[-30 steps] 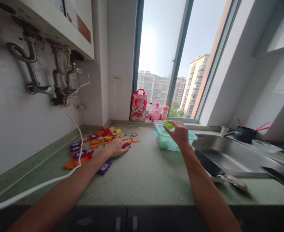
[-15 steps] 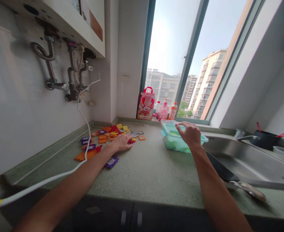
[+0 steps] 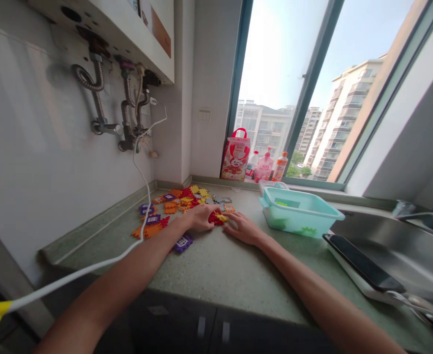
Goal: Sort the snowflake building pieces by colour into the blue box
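My left hand (image 3: pixel 200 218) rests on the green counter (image 3: pixel 219 265) at the near edge of a heap of coloured toothed plastic tiles (image 3: pixel 179 204), fingers curled on a red tile (image 3: pixel 214 219). My right hand (image 3: pixel 244 228) lies just right of it, fingertips pinching a small yellow tile (image 3: pixel 222 217) that touches the red one. A loose purple tile (image 3: pixel 183 242) lies by my left wrist. A pale turquoise plastic tub (image 3: pixel 300 212) stands to the right with green pieces inside.
A steel sink (image 3: pixel 400 250) lies at the right, with a dark phone (image 3: pixel 361 260) on its near rim. A white cable (image 3: pixel 91 265) runs from the wall pipes (image 3: pixel 124 118) across the counter's left. A red bag (image 3: pixel 236 160) and bottles (image 3: pixel 264 167) stand on the window sill.
My right hand left the turquoise tub and came left to the tiles beside my left hand, now pinching a yellow tile. The view has shifted left and down.
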Motion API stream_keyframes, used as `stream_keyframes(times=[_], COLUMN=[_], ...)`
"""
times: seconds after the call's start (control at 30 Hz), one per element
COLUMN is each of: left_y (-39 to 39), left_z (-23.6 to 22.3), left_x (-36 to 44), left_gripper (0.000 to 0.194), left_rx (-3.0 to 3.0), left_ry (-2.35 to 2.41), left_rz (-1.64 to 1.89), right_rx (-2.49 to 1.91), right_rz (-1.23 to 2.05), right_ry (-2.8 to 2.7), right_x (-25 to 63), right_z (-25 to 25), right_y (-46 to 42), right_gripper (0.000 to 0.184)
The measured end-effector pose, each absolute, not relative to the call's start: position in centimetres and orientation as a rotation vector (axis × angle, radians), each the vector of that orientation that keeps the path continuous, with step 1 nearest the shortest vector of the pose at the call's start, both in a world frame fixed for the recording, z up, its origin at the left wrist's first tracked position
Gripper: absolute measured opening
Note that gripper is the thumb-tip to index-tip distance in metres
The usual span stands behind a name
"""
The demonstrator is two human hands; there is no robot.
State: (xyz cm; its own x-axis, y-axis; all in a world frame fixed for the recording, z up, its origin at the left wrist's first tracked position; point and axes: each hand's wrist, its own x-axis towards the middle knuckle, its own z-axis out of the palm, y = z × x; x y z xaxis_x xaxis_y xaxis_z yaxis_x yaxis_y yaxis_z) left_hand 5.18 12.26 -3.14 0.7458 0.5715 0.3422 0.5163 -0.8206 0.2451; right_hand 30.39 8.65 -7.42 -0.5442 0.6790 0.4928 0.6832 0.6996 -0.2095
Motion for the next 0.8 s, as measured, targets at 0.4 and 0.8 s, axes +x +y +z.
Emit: stream_keyframes(times=[0.4,0.8], left_y=[11.5,11.3], left_z=[-3.6,-3.1], left_x=[5.7,5.5], left_gripper=[0.073,0.065], left_rx=[2.782,2.843], left_ry=[0.659,0.869], left_rz=[0.648,0.519], right_rx=[-1.056,-1.198], right_rz=[0.233,0.127], right_ry=[-2.347,-2.342], right_x=[31.0,31.6], right_z=[-6.7,-6.2], right_y=[8.2,8.1], right_gripper=[0.026,0.032])
